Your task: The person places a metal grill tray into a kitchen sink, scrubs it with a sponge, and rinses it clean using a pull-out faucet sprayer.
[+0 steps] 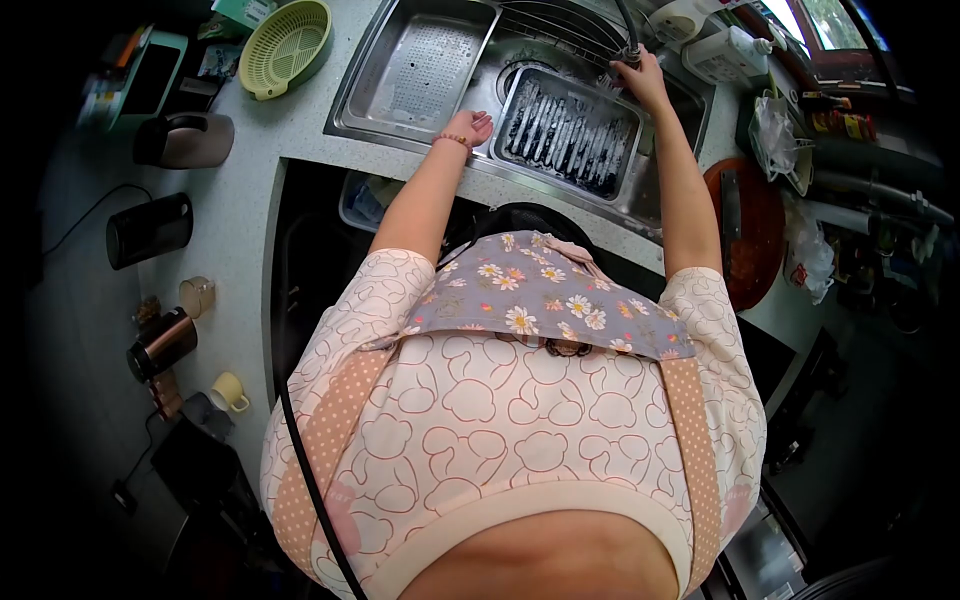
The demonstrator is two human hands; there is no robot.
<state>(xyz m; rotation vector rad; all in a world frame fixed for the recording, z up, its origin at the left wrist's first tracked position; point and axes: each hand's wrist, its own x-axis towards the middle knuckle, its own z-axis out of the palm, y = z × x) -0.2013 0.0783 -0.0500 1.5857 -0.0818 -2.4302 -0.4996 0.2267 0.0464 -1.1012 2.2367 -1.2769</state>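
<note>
In the steel sink (485,88) lies a rectangular metal tray (570,132) with rows of ridges and dark, wet-looking patches. My right hand (638,78) has its fingers closed around the faucet head (627,60), above the tray's far right corner. To the left of the tray, my left hand (469,127) hovers over the sink's near edge, its fingers loosely spread and holding nothing. A perforated draining tray (420,62) covers the left part of the sink.
A green colander (286,50) and a kettle (185,140) stand on the counter to the left. At the right are a round cutting board (758,235) with a cleaver (731,205), a white jug (725,54) and plastic bags (775,135).
</note>
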